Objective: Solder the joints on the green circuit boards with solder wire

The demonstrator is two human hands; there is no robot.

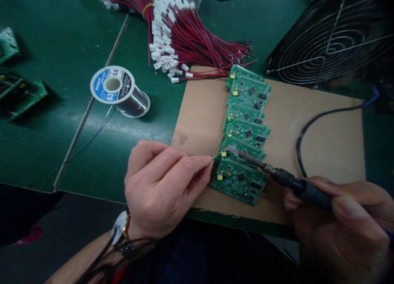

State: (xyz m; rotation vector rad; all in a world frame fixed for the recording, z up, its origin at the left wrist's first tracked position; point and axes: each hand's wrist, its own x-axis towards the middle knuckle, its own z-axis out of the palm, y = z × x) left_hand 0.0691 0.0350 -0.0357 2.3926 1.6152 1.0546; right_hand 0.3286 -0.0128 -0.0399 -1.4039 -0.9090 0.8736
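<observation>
My left hand (166, 185) pinches a thin length of solder wire (218, 154), whose end reaches a green circuit board (243, 150) in the overlapping row. In my right hand (347, 218) is a soldering iron (286, 178), its tip over the same board beside a yellow component. A wisp of smoke (233, 149) shows around the tip, so the exact contact is hard to make out. Nearest to me in the row lies another circuit board (241, 181), with more boards overlapping behind it. A cardboard sheet (332, 148) lies under them all.
A solder spool (135, 101) stands on the green table at the left. Bundled red and black wires (200, 37) with white connectors lie at the back. A black fan with a wire guard (326, 50) is at the back right. The iron's cable (299, 140) curves over the cardboard.
</observation>
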